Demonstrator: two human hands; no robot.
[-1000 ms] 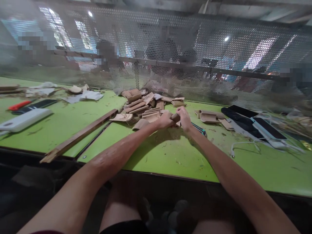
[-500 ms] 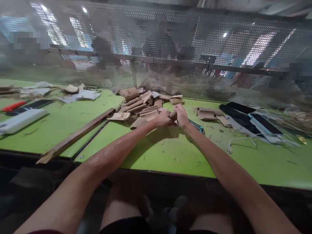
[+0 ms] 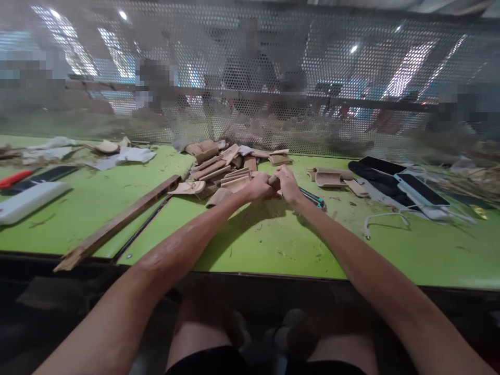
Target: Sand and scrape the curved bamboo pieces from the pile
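A small brown piece [image 3: 274, 182], curved like the others on the table, is between my two hands over the green tabletop. My left hand [image 3: 258, 187] is closed round its left side. On its right side, my right hand [image 3: 287, 183] has its fingers bent and pressed on it. Just behind and to the left lies a pile of brown curved pieces [image 3: 211, 169]. A teal and black cutter [image 3: 311, 198] lies beside my right wrist, partly hidden by it.
A long wooden strip [image 3: 121, 221] lies at the left, its end over the front edge. Farther left are a white case [image 3: 35, 202] and a red-handled tool [image 3: 15, 178]. Phones [image 3: 422, 189] and a white cable [image 3: 385, 214] lie right. A perforated metal screen [image 3: 332, 125] stands behind.
The view has shifted slightly. My right hand has turned a little over the brown piece, and both hands stay together in the same place.
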